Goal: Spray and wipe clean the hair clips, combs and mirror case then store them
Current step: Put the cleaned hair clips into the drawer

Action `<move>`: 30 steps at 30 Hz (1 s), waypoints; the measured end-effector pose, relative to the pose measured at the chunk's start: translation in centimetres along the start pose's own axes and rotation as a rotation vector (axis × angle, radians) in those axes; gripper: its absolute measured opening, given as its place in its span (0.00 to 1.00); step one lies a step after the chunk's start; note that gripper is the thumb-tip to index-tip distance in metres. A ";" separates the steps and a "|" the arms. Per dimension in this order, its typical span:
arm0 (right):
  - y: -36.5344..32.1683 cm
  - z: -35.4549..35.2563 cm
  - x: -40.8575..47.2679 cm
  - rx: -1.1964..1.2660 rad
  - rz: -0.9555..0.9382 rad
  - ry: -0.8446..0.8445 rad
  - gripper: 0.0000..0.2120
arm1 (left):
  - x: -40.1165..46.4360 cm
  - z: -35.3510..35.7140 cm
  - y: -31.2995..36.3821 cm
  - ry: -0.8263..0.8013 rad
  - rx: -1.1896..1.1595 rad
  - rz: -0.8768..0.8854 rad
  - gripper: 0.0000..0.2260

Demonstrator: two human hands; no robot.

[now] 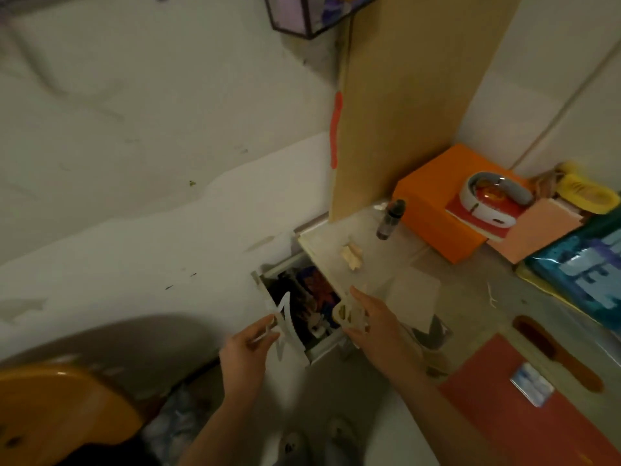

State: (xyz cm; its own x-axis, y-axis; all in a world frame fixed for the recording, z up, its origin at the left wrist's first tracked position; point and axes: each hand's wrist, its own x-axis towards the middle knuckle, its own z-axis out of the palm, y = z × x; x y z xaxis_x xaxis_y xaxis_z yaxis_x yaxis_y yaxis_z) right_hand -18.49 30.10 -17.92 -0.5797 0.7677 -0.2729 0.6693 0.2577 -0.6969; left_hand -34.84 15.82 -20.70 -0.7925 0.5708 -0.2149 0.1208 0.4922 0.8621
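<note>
Both forearms enter from the near edge and converge over an open drawer (304, 334) set under the desk (470, 297). Left hand (247, 348) pinches a white toothed item, probably a comb (285, 322), between thumb and fingertips, holding it upright at the drawer's left wall. Right hand (369, 317) grips a pale clip (346, 314) with cut-outs, fingers curled round it, just above the drawer's right edge. Drawer contents are dark and blurred; several items appear to lie inside already, but they cannot be identified. On the desk, farther back, a small spray bottle (389, 218) stands upright beside an orange box (433, 203), and a crumpled wipe (352, 257) lies between bottle and drawer. Neither is in a hand, which suggests that spraying and wiping are finished for these two items and the storage step is in progress. A brown comb (557, 354) lies on the desk at the right, well apart from the drawer; whether it has been cleaned cannot be told. The mirror case cannot be located with certainty. Remaining work, as judged: lower both held items into the drawer, deal with the brown comb, close the drawer.
</note>
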 end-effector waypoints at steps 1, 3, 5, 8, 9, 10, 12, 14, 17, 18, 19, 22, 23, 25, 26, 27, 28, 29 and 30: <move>0.0 0.2 0.7 -0.012 -0.003 -0.032 0.32 | 0.3 0.0 -0.5 0.006 -0.002 -0.034 0.14; 0.5 0.8 2.0 -0.035 -0.004 -0.095 0.31 | 0.7 0.2 -1.5 0.025 -0.018 -0.103 0.14; 1.1 1.6 3.6 -0.053 0.003 -0.139 0.30 | 1.0 0.6 -2.5 0.055 -0.032 -0.150 0.14; 2.0 3.6 6.0 -0.043 0.029 -0.182 0.29 | 1.5 1.4 -3.9 0.093 -0.048 -0.193 0.14; 2.4 4.2 6.7 -0.042 0.027 -0.190 0.29 | 1.6 1.7 -4.4 0.100 -0.055 -0.206 0.14; 2.8 4.9 7.3 -0.046 0.019 -0.202 0.29 | 1.7 1.9 -5.0 0.104 -0.059 -0.224 0.14; 3.7 6.2 8.8 -0.056 -0.011 -0.209 0.28 | 2.1 2.6 -5.9 0.111 -0.061 -0.248 0.14; 4.4 7.3 10.3 -0.056 -0.037 -0.215 0.27 | 2.4 3.3 -6.7 0.123 -0.065 -0.258 0.14; 4.7 8.9 12.7 -0.166 -0.115 -0.220 0.32 | 2.6 4.1 -7.4 0.139 -0.083 -0.262 0.14; 4.6 9.3 13.5 -0.182 -0.132 -0.228 0.33 | 2.6 4.4 -7.6 0.145 -0.083 -0.253 0.14; 4.5 9.7 14.2 -0.196 -0.144 -0.233 0.33 | 2.6 4.7 -7.6 0.151 -0.080 -0.244 0.14; 4.3 11.3 16.5 -0.252 -0.165 -0.237 0.34 | 2.9 5.4 -8.0 0.181 -0.098 -0.239 0.17; 4.3 11.7 17.3 -0.258 -0.172 -0.242 0.34 | 3.0 5.7 -8.1 0.193 -0.111 -0.240 0.18; 4.2 12.6 18.6 -0.252 -0.177 -0.244 0.35 | 3.2 6.1 -8.6 0.204 -0.127 -0.243 0.21; 4.2 13.0 19.2 -0.242 -0.173 -0.250 0.35 | 3.3 6.3 -8.9 0.204 -0.134 -0.246 0.22; 4.4 13.4 19.7 -0.237 -0.166 -0.257 0.35 | 3.4 6.4 -9.3 0.203 -0.137 -0.247 0.22; 4.5 13.8 20.3 -0.243 -0.160 -0.262 0.35 | 3.5 6.6 -9.6 0.201 -0.134 -0.244 0.23; 4.7 14.2 20.8 -0.256 -0.152 -0.258 0.35 | 3.7 6.7 -9.9 0.200 -0.128 -0.236 0.23; 4.9 14.5 21.3 -0.269 -0.142 -0.244 0.35 | 3.8 6.8 -10.2 0.201 -0.126 -0.226 0.23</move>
State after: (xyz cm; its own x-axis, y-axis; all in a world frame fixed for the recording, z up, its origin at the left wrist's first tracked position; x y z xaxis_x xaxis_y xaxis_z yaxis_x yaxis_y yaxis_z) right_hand -34.28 39.16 -36.81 -0.7472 0.5598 -0.3582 0.6535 0.5209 -0.5492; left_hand -35.01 17.51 -33.42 -0.8944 0.3094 -0.3230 -0.1362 0.4995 0.8556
